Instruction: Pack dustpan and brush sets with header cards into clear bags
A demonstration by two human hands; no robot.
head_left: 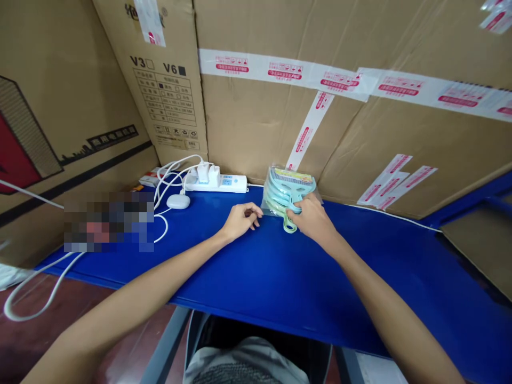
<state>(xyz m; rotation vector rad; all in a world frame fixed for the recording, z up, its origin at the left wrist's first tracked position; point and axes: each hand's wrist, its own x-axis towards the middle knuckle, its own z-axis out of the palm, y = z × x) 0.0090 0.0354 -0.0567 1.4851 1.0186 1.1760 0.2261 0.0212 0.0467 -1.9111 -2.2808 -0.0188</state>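
Near the back of the blue table point(260, 277) is a stack of wide-headed plastic tools point(294, 184), light blue above and pale green below, in clear wrapping. Their exact kind does not show. On the top tool's light-blue handle, my right hand point(316, 218) is closed. A green handle with a loop point(289, 224) sticks out beneath it, toward me. My left hand point(242, 220) rests low over the table, left of the wrapping, its fingers loosely curled and apart with nothing seen in them. Its fingertips are close to the wrapping's edge; whether they touch cannot be made out.
Cardboard walls point(256, 122) with printed tape enclose the table's back and left. A white power strip point(218, 183) with plugs and cables lies at the back left, beside a white rounded device point(178, 201). A blurred-out patch point(110, 224) covers something at the left.
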